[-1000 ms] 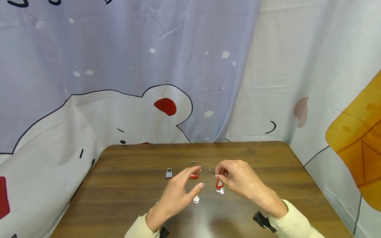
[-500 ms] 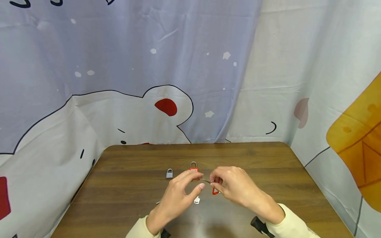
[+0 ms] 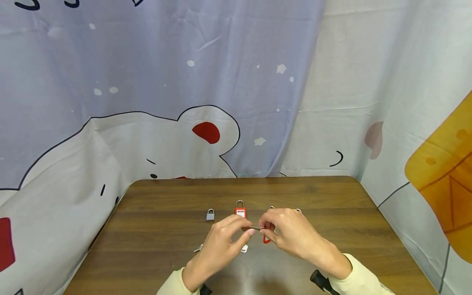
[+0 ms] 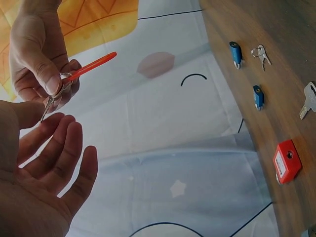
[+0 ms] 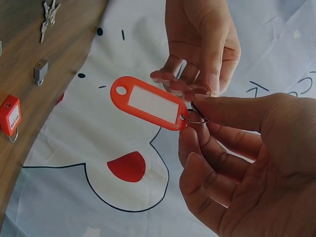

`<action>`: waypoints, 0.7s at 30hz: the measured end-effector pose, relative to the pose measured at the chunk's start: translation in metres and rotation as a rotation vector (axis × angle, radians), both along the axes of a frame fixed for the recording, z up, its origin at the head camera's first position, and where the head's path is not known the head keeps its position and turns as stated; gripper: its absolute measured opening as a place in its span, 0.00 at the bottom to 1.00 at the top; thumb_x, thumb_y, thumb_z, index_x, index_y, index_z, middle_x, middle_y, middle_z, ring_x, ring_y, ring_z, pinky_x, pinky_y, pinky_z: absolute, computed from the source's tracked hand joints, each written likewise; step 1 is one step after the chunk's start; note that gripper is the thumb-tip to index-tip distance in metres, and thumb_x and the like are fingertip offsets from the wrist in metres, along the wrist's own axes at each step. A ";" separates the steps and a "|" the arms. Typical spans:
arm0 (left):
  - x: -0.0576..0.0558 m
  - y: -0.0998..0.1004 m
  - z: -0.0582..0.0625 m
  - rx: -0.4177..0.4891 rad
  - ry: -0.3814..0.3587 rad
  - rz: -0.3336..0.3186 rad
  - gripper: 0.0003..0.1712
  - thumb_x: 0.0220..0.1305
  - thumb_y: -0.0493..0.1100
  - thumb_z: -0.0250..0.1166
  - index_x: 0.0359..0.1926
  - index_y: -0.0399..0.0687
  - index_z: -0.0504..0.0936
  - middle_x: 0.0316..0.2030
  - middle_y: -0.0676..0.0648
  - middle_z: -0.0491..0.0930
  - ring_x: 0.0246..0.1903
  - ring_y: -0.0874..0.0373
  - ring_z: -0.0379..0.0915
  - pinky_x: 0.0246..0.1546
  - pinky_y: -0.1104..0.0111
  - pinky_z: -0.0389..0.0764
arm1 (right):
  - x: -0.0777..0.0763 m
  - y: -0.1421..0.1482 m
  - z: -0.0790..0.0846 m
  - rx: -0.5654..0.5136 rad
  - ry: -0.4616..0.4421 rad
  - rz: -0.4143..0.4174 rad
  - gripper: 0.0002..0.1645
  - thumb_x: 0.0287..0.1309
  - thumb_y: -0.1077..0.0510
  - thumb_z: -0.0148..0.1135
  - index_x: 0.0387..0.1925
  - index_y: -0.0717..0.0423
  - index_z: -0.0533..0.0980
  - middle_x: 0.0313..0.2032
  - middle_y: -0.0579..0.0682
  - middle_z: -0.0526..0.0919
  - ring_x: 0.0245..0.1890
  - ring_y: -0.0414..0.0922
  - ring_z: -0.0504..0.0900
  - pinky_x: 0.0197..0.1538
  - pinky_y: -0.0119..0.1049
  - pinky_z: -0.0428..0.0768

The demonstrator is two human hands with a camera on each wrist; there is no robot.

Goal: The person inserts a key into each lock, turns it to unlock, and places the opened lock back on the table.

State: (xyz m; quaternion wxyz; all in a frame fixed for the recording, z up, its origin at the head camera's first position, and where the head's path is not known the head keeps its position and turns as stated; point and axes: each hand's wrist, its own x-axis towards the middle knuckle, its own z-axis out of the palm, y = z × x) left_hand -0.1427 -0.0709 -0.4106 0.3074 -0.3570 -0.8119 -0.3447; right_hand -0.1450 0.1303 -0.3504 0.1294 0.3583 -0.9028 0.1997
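Note:
In the head view my left hand (image 3: pixel 224 237) and right hand (image 3: pixel 295 233) meet above the table, with a thin metal key (image 3: pixel 255 228) spanning their fingertips. My right thumb and fingers pinch the key at its ring (image 5: pixel 197 117). From that ring hangs a red key tag (image 5: pixel 153 104) with a white label, seen flat in the right wrist view and edge-on in the left wrist view. The left thumb and index finger pinch the key's blade end (image 4: pixel 46 108); the other left fingers stay loosely bent. Fingers hide part of the key.
A red padlock (image 3: pixel 240 211) and a small grey padlock (image 3: pixel 210 215) stand beyond my hands. Two blue padlocks (image 4: pixel 235 54) show in the left wrist view, beside small keys (image 4: pixel 262 55) and a larger key (image 4: pixel 309 100). More keys (image 5: pixel 49 19) lie on the left.
My right hand has moved left and slightly nearer to me, bringing the key and red tag to the left hand. The left thumb and index finger have closed on the key's end.

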 end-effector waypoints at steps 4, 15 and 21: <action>0.000 0.000 0.001 0.000 -0.002 -0.011 0.04 0.62 0.43 0.61 0.36 0.52 0.82 0.33 0.59 0.81 0.34 0.69 0.76 0.39 0.80 0.75 | 0.001 0.000 0.000 0.019 0.001 -0.006 0.09 0.46 0.57 0.70 0.24 0.40 0.76 0.18 0.26 0.74 0.22 0.24 0.71 0.28 0.23 0.71; 0.002 -0.001 0.003 0.030 0.057 -0.056 0.04 0.62 0.40 0.61 0.31 0.50 0.81 0.29 0.58 0.80 0.30 0.70 0.74 0.35 0.82 0.74 | 0.004 0.001 0.002 -0.009 0.049 0.004 0.08 0.45 0.55 0.70 0.26 0.41 0.77 0.22 0.30 0.75 0.24 0.28 0.74 0.29 0.23 0.71; 0.004 -0.002 0.004 0.034 0.058 -0.049 0.03 0.62 0.39 0.61 0.31 0.49 0.81 0.29 0.58 0.79 0.30 0.70 0.73 0.35 0.82 0.73 | 0.003 0.007 0.004 -0.118 0.064 0.040 0.05 0.51 0.52 0.67 0.31 0.41 0.78 0.27 0.29 0.76 0.29 0.28 0.75 0.34 0.24 0.74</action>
